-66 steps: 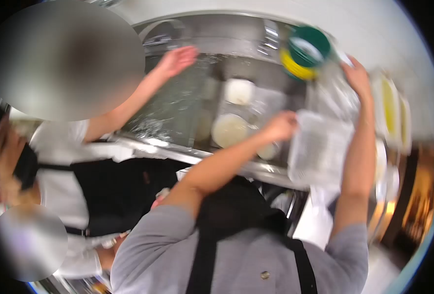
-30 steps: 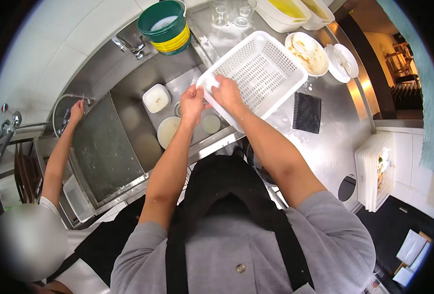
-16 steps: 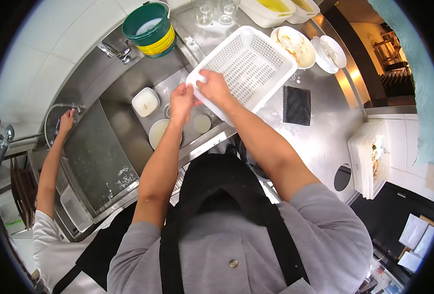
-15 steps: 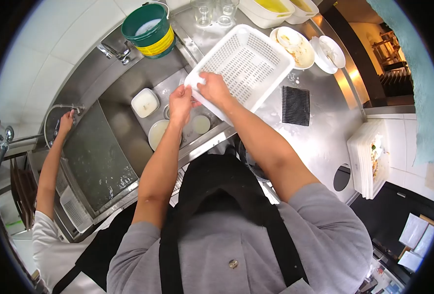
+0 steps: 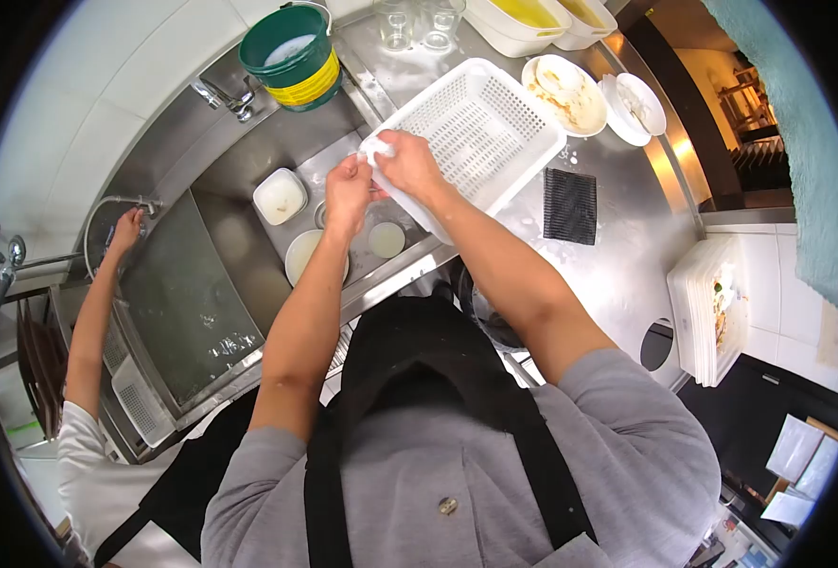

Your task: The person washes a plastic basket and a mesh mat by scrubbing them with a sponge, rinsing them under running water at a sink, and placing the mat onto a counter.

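A white plastic basket (image 5: 476, 133) with slotted sides rests on the steel counter and overlaps the sink's right edge. At its near left corner both hands are closed on a white plastic bag (image 5: 375, 149) that hangs along the basket's side. My left hand (image 5: 351, 189) pinches the bag from the left. My right hand (image 5: 407, 163) grips it from the right, right beside the basket rim. Below them in the sink lie a square white container (image 5: 280, 196), a round bowl (image 5: 303, 256) and a small round dish (image 5: 386, 239), all holding cloudy liquid.
A green bucket (image 5: 289, 59) stands behind the sink. Dirty plates (image 5: 584, 104), a black ribbed mat (image 5: 569, 206), glasses (image 5: 438, 24) and white tubs (image 5: 523, 21) sit on the counter. At left, a co-worker's hand (image 5: 127, 230) is near a tap; stacked trays (image 5: 698, 308) stand at right.
From a blurred reach around the bag, both hands have come together at the basket's corner and closed on it. The co-worker's arm has moved left to the tap. The view has turned.
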